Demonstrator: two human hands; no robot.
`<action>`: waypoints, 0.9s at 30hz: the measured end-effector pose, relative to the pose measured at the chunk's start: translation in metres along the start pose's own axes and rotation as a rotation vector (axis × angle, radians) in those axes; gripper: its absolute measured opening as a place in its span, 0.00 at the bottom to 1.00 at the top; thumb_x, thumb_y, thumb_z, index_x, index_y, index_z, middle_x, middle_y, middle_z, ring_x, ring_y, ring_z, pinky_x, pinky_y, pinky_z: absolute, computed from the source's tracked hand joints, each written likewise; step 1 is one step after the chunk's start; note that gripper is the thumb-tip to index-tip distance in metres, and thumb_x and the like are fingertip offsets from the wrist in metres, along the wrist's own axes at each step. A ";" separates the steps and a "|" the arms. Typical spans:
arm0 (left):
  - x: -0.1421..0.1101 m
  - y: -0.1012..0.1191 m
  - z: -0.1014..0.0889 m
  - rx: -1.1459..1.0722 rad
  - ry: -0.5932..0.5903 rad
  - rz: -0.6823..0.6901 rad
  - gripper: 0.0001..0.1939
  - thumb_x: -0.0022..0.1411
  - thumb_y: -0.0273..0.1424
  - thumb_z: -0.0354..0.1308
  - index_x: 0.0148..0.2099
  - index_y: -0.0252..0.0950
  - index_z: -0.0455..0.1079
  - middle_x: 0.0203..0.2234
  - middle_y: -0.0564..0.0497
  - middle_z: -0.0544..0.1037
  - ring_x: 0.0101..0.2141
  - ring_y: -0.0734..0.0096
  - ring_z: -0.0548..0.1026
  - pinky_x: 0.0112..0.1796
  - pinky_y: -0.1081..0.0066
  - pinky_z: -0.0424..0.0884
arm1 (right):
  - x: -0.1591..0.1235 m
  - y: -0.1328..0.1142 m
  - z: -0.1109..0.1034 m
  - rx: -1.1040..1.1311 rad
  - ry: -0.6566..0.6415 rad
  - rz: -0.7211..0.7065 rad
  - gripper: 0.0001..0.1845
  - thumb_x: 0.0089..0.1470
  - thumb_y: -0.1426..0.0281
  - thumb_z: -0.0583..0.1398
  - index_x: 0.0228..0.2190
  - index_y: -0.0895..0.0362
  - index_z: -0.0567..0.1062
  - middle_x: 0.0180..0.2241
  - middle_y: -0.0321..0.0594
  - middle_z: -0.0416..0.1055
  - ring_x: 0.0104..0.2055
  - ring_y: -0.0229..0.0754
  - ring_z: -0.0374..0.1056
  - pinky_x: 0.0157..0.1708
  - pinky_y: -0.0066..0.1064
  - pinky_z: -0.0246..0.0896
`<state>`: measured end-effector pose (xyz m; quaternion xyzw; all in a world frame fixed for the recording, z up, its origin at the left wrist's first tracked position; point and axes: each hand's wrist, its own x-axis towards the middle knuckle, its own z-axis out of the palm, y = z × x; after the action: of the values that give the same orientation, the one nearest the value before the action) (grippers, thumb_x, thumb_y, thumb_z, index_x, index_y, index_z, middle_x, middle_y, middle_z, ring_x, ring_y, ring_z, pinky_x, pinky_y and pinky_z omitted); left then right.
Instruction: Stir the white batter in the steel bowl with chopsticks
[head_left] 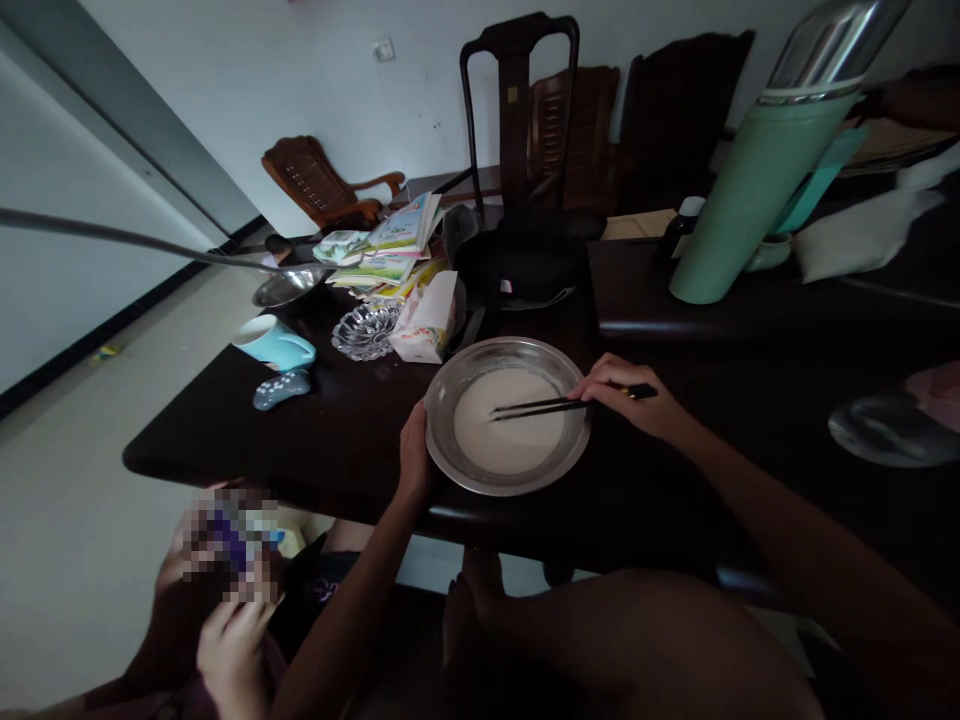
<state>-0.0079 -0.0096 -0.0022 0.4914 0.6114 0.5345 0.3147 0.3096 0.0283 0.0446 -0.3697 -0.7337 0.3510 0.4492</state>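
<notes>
A round metal bowl (442,440) stands near the front edge of the dark table, with a whitish, batter-like liquid (510,440) in it. Around the bowl's left rim my left hand (414,450) is closed, its fingers partly hidden behind the wall. My right hand (619,395) grips a pair of black chopsticks (551,406) above the right rim. Their tips reach into the liquid near its middle and lie slightly apart.
Beyond the bowl are a tissue box (427,320), a glass dish (364,332), books (405,230) and a blue mug (274,342). A tall green thermos (757,190) stands at right. Another person's hands (236,630) are at lower left.
</notes>
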 end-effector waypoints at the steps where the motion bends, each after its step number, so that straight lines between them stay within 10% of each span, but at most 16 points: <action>1: 0.000 -0.001 0.000 -0.008 0.006 -0.006 0.22 0.68 0.38 0.44 0.52 0.34 0.74 0.50 0.46 0.77 0.52 0.61 0.72 0.56 0.65 0.63 | 0.000 0.000 -0.001 -0.001 0.053 0.015 0.18 0.57 0.53 0.61 0.24 0.50 0.80 0.27 0.40 0.78 0.33 0.45 0.71 0.38 0.40 0.66; 10: 0.002 -0.007 -0.001 -0.005 0.002 0.006 0.23 0.68 0.40 0.44 0.52 0.34 0.74 0.51 0.47 0.77 0.53 0.61 0.71 0.57 0.65 0.63 | -0.001 0.000 0.001 -0.019 -0.024 -0.003 0.18 0.58 0.53 0.60 0.26 0.51 0.81 0.29 0.40 0.78 0.34 0.45 0.71 0.36 0.39 0.66; 15: 0.001 -0.003 0.000 -0.022 -0.012 0.002 0.22 0.68 0.38 0.44 0.53 0.34 0.73 0.52 0.46 0.77 0.53 0.61 0.72 0.56 0.65 0.63 | 0.000 0.002 -0.006 0.060 0.194 0.032 0.25 0.59 0.51 0.58 0.18 0.50 0.75 0.22 0.39 0.75 0.27 0.44 0.70 0.35 0.41 0.66; 21: 0.000 0.004 -0.001 -0.002 0.000 -0.003 0.20 0.68 0.35 0.45 0.51 0.34 0.74 0.51 0.46 0.77 0.53 0.61 0.71 0.57 0.66 0.63 | -0.002 0.001 0.005 -0.012 -0.038 -0.040 0.15 0.59 0.56 0.60 0.26 0.49 0.81 0.29 0.39 0.78 0.34 0.46 0.71 0.36 0.40 0.66; 27: 0.001 -0.003 -0.001 0.002 -0.010 0.012 0.23 0.68 0.39 0.44 0.52 0.34 0.74 0.50 0.46 0.77 0.52 0.60 0.72 0.56 0.64 0.63 | -0.001 -0.001 -0.003 0.070 0.157 0.043 0.25 0.59 0.50 0.57 0.18 0.50 0.75 0.21 0.39 0.74 0.27 0.45 0.70 0.34 0.41 0.65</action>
<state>-0.0099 -0.0091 -0.0050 0.4982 0.6072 0.5333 0.3142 0.3122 0.0277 0.0462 -0.3959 -0.6755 0.3558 0.5103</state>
